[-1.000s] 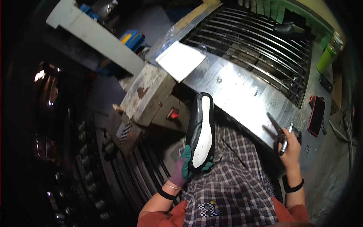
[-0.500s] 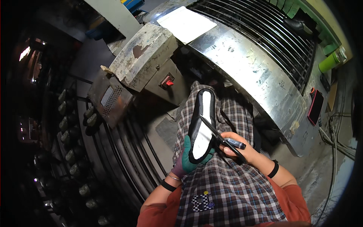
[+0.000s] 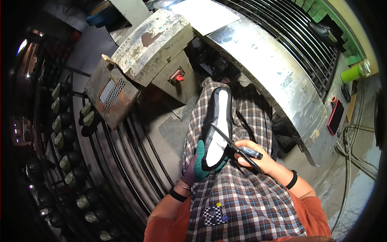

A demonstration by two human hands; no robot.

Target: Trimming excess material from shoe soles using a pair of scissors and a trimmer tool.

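1. A rack of dark shoe lasts [image 3: 64, 121] fills the frame's 9 o'clock side, their toes lined up on curved black rails; a rusty vented metal box [image 3: 109, 94] stands just beside them at 11 o'clock.

2. Centre frame, the left hand [image 3: 193, 167], in a teal-and-purple glove, is wrapped around the heel end of a black shoe [image 3: 215, 129], which is turned sole-up over the person's plaid-aproned lap [image 3: 242, 201]. The toe points to 12 o'clock, toward a worn grey machine housing [image 3: 157, 40] with a red switch [image 3: 177, 76].

3. The shoe's sole shows pale with a dark rim. It looks light and fairly stiff along the sole, with a softer upper, so the heel cup appears the sound place to grip; the pale face may be coated or tacky and is probably best left untouched.

4. At 3 o'clock of the shoe, the bare right hand [image 3: 254, 155] is closed around a thin dark hand tool [image 3: 234, 145] and a small dark cylinder [image 3: 252, 153]. The tool's tip rests on the sole's middle. It is slender and rigid, likely easy to slip, and is held near its rear end.

5. Far right, a shiny metal conveyor housing [image 3: 266, 64] with black bars curves toward 1 o'clock; a green bottle [image 3: 354, 72] stands at its edge.
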